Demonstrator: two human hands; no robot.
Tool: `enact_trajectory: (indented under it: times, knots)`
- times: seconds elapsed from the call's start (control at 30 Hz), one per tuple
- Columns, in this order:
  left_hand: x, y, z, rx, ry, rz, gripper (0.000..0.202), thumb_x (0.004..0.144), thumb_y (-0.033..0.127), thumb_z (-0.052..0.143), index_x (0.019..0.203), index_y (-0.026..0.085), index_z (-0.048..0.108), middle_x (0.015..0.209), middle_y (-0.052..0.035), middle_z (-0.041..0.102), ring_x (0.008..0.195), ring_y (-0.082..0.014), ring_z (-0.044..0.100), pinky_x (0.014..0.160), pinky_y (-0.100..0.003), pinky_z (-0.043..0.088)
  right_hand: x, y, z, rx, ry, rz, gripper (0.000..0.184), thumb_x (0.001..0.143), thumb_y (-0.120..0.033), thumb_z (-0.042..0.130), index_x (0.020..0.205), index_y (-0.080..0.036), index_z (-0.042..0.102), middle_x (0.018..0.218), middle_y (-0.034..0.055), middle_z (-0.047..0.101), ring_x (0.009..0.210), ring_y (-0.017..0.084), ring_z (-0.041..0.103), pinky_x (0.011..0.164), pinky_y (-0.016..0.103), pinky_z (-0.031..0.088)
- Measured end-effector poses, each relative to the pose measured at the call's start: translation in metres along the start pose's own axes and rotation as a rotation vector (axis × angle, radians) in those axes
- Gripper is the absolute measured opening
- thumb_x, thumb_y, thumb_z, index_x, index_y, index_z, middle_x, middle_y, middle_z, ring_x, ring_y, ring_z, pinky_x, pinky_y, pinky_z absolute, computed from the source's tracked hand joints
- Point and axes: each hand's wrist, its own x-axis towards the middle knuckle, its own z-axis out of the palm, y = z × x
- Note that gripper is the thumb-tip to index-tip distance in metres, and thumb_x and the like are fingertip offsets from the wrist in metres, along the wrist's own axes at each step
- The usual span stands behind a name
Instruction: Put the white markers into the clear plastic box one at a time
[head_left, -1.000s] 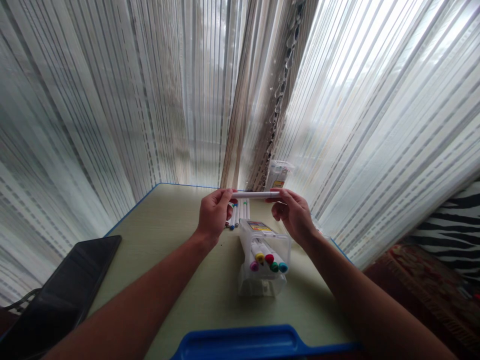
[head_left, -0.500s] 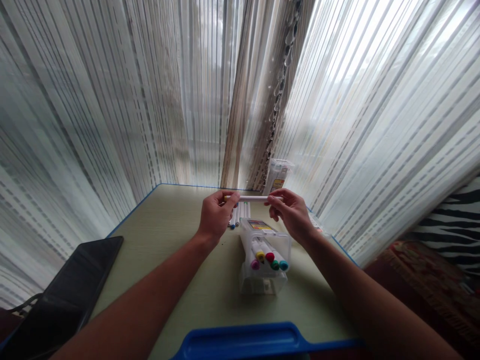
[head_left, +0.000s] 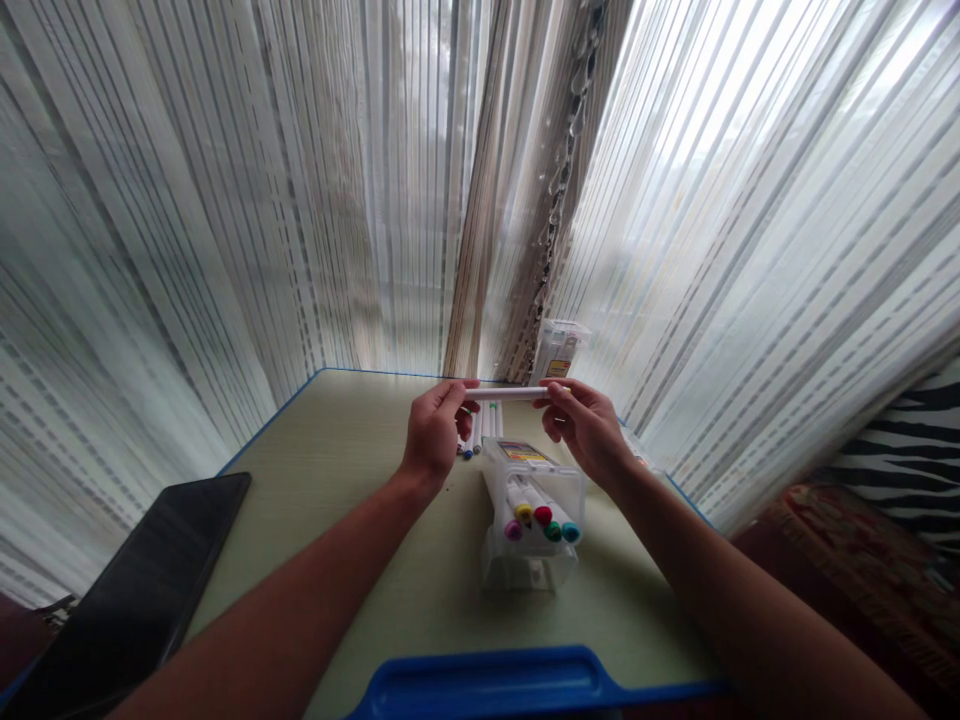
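Observation:
A white marker [head_left: 506, 394] is stretched level between my two hands, above the far part of the table. My left hand [head_left: 435, 432] pinches its left end, and my right hand [head_left: 591, 425] pinches its right end, where a bit of yellow shows. Just below, a clear plastic case [head_left: 491, 500] lies on its side, its open end facing me. Inside it are several white markers with coloured ends, among them a red one [head_left: 542, 515] and a yellow one [head_left: 523, 513]. Behind the case, several loose markers [head_left: 478, 435] lie side by side, partly hidden by my left fingers.
Another clear case [head_left: 559, 350] stands upright at the table's back edge, by the striped curtain [head_left: 405, 200]. A dark tablet-like slab [head_left: 142, 580] lies along the left side. At the near edge of the table [head_left: 322, 430] runs a blue tray [head_left: 487, 682].
The marker's yellow end was at my left hand and now shows at my right hand, so the marker has been turned end for end. The cases have stayed put.

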Motion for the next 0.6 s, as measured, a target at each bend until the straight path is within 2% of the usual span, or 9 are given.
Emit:
enact_trajectory:
  times: [0.23, 0.6]
  knots:
    - [0.0006, -0.0008, -0.0010, -0.020, 0.030, 0.007, 0.028, 0.083, 0.032, 0.058, 0.097, 0.011, 0.070, 0.065, -0.0031, 0.061, 0.044, -0.0078, 0.047, 0.041, -0.021, 0.034, -0.0016, -0.0030, 0.0002, 0.039, -0.011, 0.059, 0.031, 0.083, -0.041, 0.066, 0.101, -0.016, 0.070, 0.077, 0.0059, 0.071, 0.047, 0.012, 0.056, 0.040, 0.024, 0.035]
    - [0.0046, -0.0045, -0.0022, 0.047, 0.052, 0.059, 0.024, 0.076, 0.031, 0.066, 0.089, 0.011, 0.068, 0.066, -0.0020, 0.063, 0.043, -0.0058, 0.044, 0.039, -0.020, 0.034, 0.0006, -0.0020, 0.0012, -0.010, 0.028, 0.015, 0.026, 0.078, -0.040, 0.072, 0.089, -0.016, 0.070, 0.071, 0.0037, 0.069, 0.043, 0.009, 0.052, 0.037, 0.023, 0.033]
